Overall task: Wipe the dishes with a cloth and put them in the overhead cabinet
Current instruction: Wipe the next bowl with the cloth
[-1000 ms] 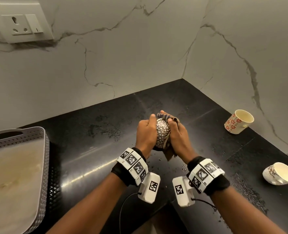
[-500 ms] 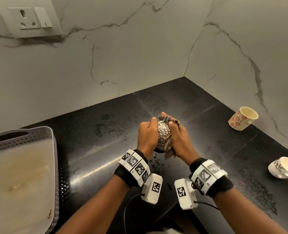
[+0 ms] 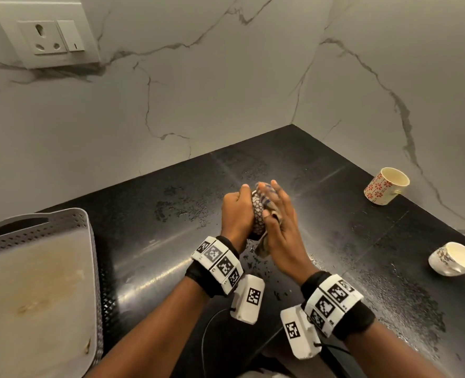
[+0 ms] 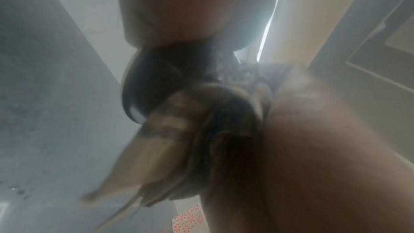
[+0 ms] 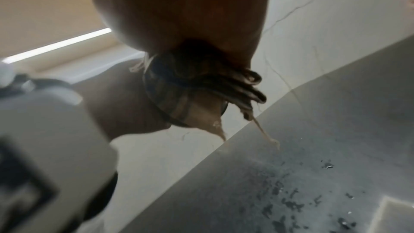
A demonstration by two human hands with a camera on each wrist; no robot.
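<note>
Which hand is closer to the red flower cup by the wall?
Right. The right hand is on the cup's side, wiping with the cloth; the left hand grips the patterned dish farther off.

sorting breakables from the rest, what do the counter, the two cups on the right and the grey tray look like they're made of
Counter: polished black stone, likely granite; it mirrors the light and water beads on it.
Flowered cup and pale cup, both on their sides: glazed ceramic, probably; smooth cream insides, printed patterns.
Tray: matt grey plastic, going by its moulded perforated rim.
</note>
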